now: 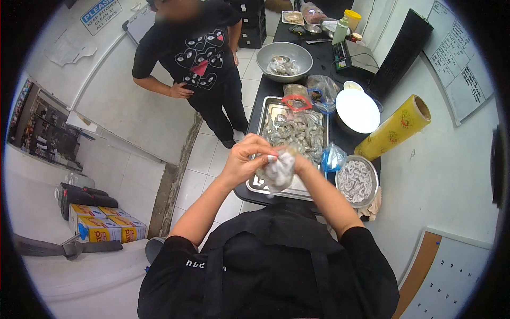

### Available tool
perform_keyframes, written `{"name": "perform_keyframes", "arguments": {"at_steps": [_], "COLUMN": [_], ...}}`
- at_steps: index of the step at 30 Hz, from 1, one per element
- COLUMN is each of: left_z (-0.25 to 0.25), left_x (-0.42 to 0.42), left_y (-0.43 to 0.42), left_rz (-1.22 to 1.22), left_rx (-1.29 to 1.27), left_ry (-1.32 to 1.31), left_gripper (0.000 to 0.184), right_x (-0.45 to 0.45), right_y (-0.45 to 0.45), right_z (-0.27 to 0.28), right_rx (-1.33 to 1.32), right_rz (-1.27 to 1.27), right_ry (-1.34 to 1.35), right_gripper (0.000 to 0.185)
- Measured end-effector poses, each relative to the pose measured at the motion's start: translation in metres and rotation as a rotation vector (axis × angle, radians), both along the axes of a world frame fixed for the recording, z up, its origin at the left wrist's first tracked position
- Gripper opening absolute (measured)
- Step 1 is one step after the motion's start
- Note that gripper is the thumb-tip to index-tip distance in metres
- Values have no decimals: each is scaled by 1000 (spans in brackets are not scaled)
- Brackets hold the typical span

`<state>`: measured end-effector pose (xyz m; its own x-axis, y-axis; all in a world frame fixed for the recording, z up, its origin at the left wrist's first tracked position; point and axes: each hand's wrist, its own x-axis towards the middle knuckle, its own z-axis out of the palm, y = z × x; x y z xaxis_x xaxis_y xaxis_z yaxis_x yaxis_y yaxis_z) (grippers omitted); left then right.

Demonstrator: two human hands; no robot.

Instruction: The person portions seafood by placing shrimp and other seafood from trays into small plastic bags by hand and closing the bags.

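Clear plastic bag of pale contents (280, 174), pinched by the left hand (245, 158), appears mid-closing, calling for a firm twist, the grip of the right hand (303, 164) indiscernible.

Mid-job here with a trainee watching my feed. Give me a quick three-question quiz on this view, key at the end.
1. Multiple choice: what is the wearer's left hand pinching?
A) a knife
B) a plastic bag
C) a paper cup

2. True or false: in this view, the yellow roll is to the right of the metal tray.

3. Short answer: which of the wearer's hands is more hidden by the bag?

Key
1. B
2. True
3. The right hand; its fingers are mostly out of sight.
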<state>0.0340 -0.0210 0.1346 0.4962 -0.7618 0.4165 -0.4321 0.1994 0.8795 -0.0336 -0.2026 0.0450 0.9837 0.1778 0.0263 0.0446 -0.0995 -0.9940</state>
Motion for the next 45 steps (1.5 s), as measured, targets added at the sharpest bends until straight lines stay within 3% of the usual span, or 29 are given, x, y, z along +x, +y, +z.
{"name": "perform_keyframes", "arguments": {"at_steps": [2,3,5,6,8,12,14,15,16,17,19,20,22,23,24,25,27,32,35,40,42,43,44,45], "left_z": [-5,-9,-25,-35,-59,-86,-96,-101,-105,-110,-118,-122,-135,-139,-142,-142,-155,-164,-173,-180,-179,-176,-174,-159], "left_x": [4,11,16,18,20,17,17,19,22,22,26,27,25,21,17,13,10,-7,-13,-16,-16,-11,-9,-8], "left_y": [2,4,5,7,4,-5,-5,-5,-5,-4,-6,-8,-10,-10,-10,-10,-15,-29,-34,-29,-27,-23,-21,-19], "left_rz": [-80,-77,-36,2,120,325,381,379,416,450,488,530,568,599,624,637,609,605,594,535,691,668,663,617], "left_rx": [-18,45,74,101,167,60,117,117,113,109,105,99,88,129,169,182,142,-13,-81,23,260,226,230,256], "left_ry": [134,45,182,313,437,485,232,233,30,-172,-185,-204,-172,-8,154,141,551,1032,1119,1130,367,52,57,-150], "left_gripper": [9,8,7,7,8,10,13,13,14,15,15,15,15,15,16,15,16,15,16,17,16,15,15,15], "right_x": [15,17,18,15,9,9,13,17,19,20,22,19,7,4,2,0,-1,1,0,-5,-8,-11,-12,-13], "right_y": [-27,-35,-42,-38,-31,-9,-7,-8,-8,-7,-2,2,20,22,25,27,39,48,46,43,38,37,36,35], "right_z": [18,28,49,57,68,56,38,25,15,5,-2,-6,0,-17,-34,-48,-51,-41,-50,-63,-66,-64,-63,-62], "right_rx": [281,285,-139,-133,-742,-894,-842,-596,-345,-345,146,144,386,199,-51,-306,-522,-591,-567,-462,-464,-467,-468,-451], "right_rz": [185,186,94,100,-126,-134,-147,-203,-255,-259,-293,-297,-475,-510,-531,-546,-633,-670,-695,-753,-739,-732,-723,-736], "right_ry": [-78,-71,-207,-197,-573,-601,-525,-265,-8,-3,413,415,272,244,35,-185,-216,-289,-289,-261,-225,-195,-167,-149], "right_gripper": [12,12,14,14,14,14,18,23,28,28,38,38,40,34,29,26,20,19,14,12,13,14,14,16]}}
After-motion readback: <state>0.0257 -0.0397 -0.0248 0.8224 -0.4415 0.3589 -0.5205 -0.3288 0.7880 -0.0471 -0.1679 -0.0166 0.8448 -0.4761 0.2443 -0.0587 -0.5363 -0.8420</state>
